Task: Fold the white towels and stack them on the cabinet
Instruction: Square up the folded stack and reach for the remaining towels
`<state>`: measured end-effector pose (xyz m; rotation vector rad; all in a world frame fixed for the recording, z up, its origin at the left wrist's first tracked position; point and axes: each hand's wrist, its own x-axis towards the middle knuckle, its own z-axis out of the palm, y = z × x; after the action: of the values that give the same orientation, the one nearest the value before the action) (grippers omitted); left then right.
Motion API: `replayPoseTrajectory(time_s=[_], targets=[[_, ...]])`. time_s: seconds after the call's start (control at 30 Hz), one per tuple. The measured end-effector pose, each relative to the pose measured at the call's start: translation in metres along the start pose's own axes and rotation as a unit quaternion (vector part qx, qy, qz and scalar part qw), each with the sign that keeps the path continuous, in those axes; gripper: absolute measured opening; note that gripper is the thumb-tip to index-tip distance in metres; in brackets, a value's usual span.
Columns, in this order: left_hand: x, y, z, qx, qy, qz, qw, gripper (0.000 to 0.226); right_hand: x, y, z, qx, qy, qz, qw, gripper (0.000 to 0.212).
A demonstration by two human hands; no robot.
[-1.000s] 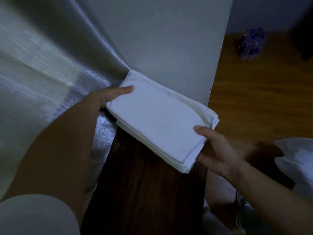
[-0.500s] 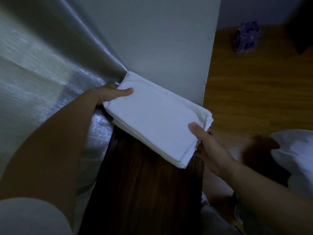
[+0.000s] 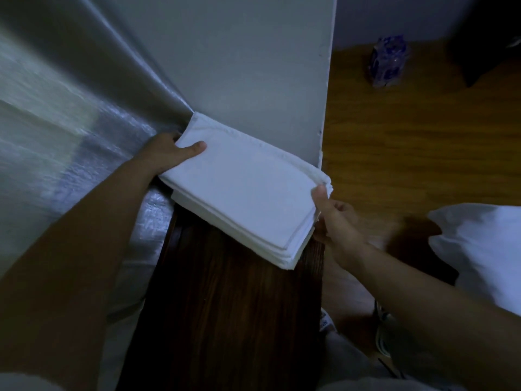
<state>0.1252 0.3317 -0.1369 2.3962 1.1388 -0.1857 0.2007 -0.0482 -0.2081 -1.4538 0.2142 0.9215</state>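
Both grips pinch the stack of folded white cloth towels [image 3: 242,193]: the left hand [image 3: 169,150] with thumb on top at its far left corner, the right hand [image 3: 335,218] at its right edge, likely squaring the layers. That stack lies on the dark wooden cabinet [image 3: 234,311], pushed against the grey wall [image 3: 248,74], probably for support. More white fabric [image 3: 479,249] waits right of the stack.

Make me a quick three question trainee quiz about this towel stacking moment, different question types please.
1. True or false: the stack of folded white towels sits on the dark wood cabinet against the wall.
2. Which hand has its thumb on the stack's right edge: A) left hand B) right hand?
3. Fill in: the blue patterned package stands on the ____.

Key: 1 true; 2 B; 3 floor.
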Motion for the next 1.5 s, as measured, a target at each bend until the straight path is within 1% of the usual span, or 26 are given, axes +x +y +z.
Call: replayPoseTrajectory(time_s=[0.07, 0.13, 0.2, 0.23, 0.3, 0.37, 0.4, 0.47, 0.57, 0.63, 0.7, 0.73, 0.8, 0.87, 0.9, 0.93, 1.0, 1.03, 1.1, 1.13, 1.17, 1.2, 1.27, 1.33, 1.4, 1.5], targets=[[-0.007, 0.015, -0.008, 0.126, 0.037, 0.027, 0.991, 0.081, -0.003, 0.000, 0.001, -0.034, 0.076, -0.067, 0.994, 0.086], [-0.022, 0.036, -0.008, 0.215, 0.130, 0.103, 0.962, 0.067, -0.007, -0.001, 0.004, -0.039, 0.144, -0.181, 0.972, 0.076], [-0.041, 0.066, 0.008, 0.197, 0.207, 0.205, 0.936, 0.054, -0.008, 0.000, 0.011, -0.048, 0.143, -0.281, 0.948, 0.056], [-0.049, 0.081, 0.021, 0.169, 0.211, 0.223, 0.936, 0.056, -0.006, 0.000, 0.017, -0.062, 0.130, -0.309, 0.940, 0.046], [-0.060, 0.101, 0.051, 0.144, 0.171, 0.169, 0.960, 0.073, 0.000, 0.001, 0.033, -0.086, 0.109, -0.338, 0.931, 0.030], [-0.062, 0.104, 0.079, 0.148, 0.115, 0.077, 0.979, 0.092, 0.009, 0.005, 0.045, -0.094, 0.119, -0.363, 0.919, 0.029], [-0.060, 0.099, 0.090, 0.150, 0.106, 0.054, 0.982, 0.098, 0.013, 0.009, 0.047, -0.089, 0.123, -0.360, 0.920, 0.028], [-0.054, 0.087, 0.103, 0.151, 0.124, 0.049, 0.980, 0.105, 0.021, 0.016, 0.043, -0.097, 0.114, -0.353, 0.924, 0.029], [-0.047, 0.081, 0.110, 0.143, 0.156, 0.053, 0.976, 0.116, 0.035, 0.010, 0.016, -0.098, 0.065, -0.330, 0.937, 0.023], [-0.044, 0.080, 0.112, 0.134, 0.165, 0.046, 0.976, 0.121, 0.047, -0.006, 0.000, -0.113, 0.006, -0.316, 0.942, 0.027], [-0.046, 0.084, 0.111, 0.112, 0.172, 0.044, 0.978, 0.121, 0.060, -0.020, -0.003, -0.133, -0.085, -0.267, 0.951, 0.028], [-0.049, 0.087, 0.109, 0.094, 0.186, 0.037, 0.977, 0.119, 0.065, -0.022, -0.002, -0.143, -0.125, -0.231, 0.954, 0.026], [-0.062, 0.088, 0.101, 0.071, 0.253, -0.011, 0.965, 0.110, 0.072, -0.020, -0.001, -0.166, -0.162, -0.183, 0.955, 0.027], [-0.085, 0.079, 0.096, 0.029, 0.336, -0.101, 0.936, 0.101, 0.074, -0.019, -0.009, -0.182, -0.187, -0.167, 0.951, 0.040], [-0.100, 0.073, 0.098, -0.047, 0.354, -0.138, 0.924, 0.099, 0.076, -0.022, -0.014, -0.186, -0.199, -0.170, 0.947, 0.049], [-0.117, 0.068, 0.106, -0.169, 0.354, -0.152, 0.907, 0.097, 0.076, -0.026, -0.019, -0.184, -0.205, -0.181, 0.944, 0.058], [-0.153, 0.072, 0.136, -0.441, 0.321, -0.119, 0.830, 0.086, 0.073, -0.031, -0.024, -0.167, -0.207, -0.187, 0.946, 0.069], [-0.169, 0.080, 0.157, -0.514, 0.306, -0.111, 0.794, 0.080, 0.071, -0.031, -0.025, -0.169, -0.218, -0.176, 0.945, 0.073], [-0.187, 0.096, 0.200, -0.625, 0.289, -0.112, 0.716, 0.076, 0.069, -0.030, -0.024, -0.204, -0.263, -0.158, 0.930, 0.072], [-0.191, 0.104, 0.217, -0.676, 0.293, -0.116, 0.666, 0.074, 0.071, -0.029, -0.026, -0.216, -0.274, -0.157, 0.924, 0.066], [-0.193, 0.108, 0.231, -0.715, 0.296, -0.115, 0.623, 0.073, 0.071, -0.029, -0.027, -0.211, -0.265, -0.163, 0.926, 0.059], [-0.195, 0.111, 0.240, -0.741, 0.296, -0.103, 0.593, 0.072, 0.069, -0.028, -0.030, -0.190, -0.229, -0.180, 0.937, 0.052], [-0.197, 0.115, 0.250, -0.760, 0.297, -0.072, 0.574, 0.072, 0.064, -0.015, -0.035, -0.121, -0.123, -0.205, 0.964, 0.052], [-0.199, 0.121, 0.255, -0.769, 0.297, -0.071, 0.561, 0.068, 0.049, 0.007, -0.037, -0.095, -0.056, -0.189, 0.976, 0.053], [-0.201, 0.131, 0.257, -0.771, 0.293, -0.088, 0.559, 0.066, 0.032, 0.028, -0.026, -0.072, -0.047, -0.152, 0.985, 0.045], [-0.203, 0.138, 0.256, -0.785, 0.261, -0.083, 0.555, 0.064, 0.011, 0.033, 0.013, 0.065, -0.019, -0.066, 0.995, 0.064]])
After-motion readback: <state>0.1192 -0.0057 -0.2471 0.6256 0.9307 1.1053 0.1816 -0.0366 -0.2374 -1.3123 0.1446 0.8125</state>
